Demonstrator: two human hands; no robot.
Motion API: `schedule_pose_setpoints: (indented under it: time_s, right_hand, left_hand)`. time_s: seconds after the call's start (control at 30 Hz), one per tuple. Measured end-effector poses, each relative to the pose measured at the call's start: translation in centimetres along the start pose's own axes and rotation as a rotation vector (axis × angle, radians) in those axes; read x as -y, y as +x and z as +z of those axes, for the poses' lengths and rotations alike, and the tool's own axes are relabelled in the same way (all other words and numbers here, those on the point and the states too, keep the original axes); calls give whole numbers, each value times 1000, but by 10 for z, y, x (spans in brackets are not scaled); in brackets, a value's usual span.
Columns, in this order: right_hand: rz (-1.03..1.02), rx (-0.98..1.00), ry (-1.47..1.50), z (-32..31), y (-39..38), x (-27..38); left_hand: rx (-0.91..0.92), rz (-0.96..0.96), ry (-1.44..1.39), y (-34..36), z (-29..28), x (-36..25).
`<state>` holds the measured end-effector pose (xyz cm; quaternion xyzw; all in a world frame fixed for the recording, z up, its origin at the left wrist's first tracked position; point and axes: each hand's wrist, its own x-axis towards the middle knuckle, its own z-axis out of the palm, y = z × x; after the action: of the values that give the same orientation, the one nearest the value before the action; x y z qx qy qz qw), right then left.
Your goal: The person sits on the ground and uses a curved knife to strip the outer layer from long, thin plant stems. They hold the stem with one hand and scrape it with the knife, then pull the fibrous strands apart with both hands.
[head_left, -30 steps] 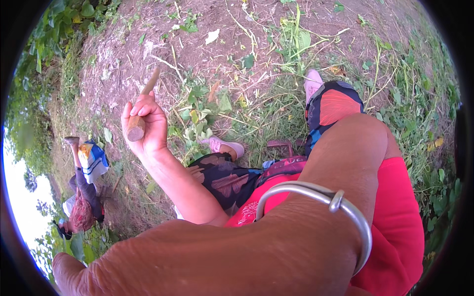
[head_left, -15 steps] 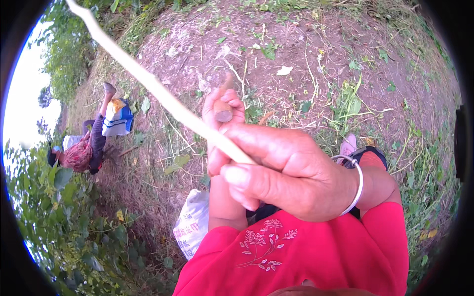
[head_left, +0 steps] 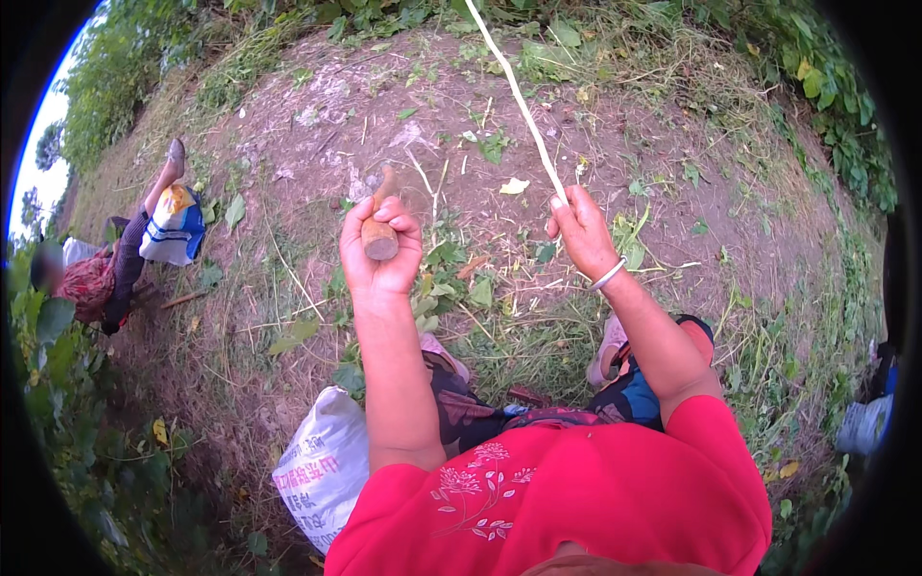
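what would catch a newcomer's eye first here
The two raised bare arms at centre: the left hand grips a short brown wooden handle, the right hand pinches a long pale thin stalk running to the top edge. Below lies a white woven sack; another person sits far left.

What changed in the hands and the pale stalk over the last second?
The right hand moved from close under the camera out to the right, gripping the pale stalk, which now rises steeply. The left hand kept its grip on the wooden handle. The white sack stayed put.
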<state>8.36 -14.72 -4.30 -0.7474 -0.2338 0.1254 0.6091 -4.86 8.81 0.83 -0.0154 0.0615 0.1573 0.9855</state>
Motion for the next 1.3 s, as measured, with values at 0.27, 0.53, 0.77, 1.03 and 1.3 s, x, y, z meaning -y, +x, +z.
schedule_pose_setpoints:
  time_s: [0.27, 0.53, 0.77, 1.03, 1.3]
  right_hand:
    - [403, -36, -187, 5, -97, -174]
    - [539, -71, -318, 7, -129, -193]
    - [-34, -292, 29, 7, -20, -20]
    - [14, -288, -283, 33, -30, -89]
    - [641, 157, -543, 29, -164, -226]
  left_hand:
    - [-1, 150, 19, -19, 1, -34]
    - [-21, 212, 19, -26, 2, -42]
    - [7, 179, -8, -25, -2, -42]
    - [-18, 128, -77, -24, 5, -36]
    - [-38, 140, -29, -22, 7, -27]
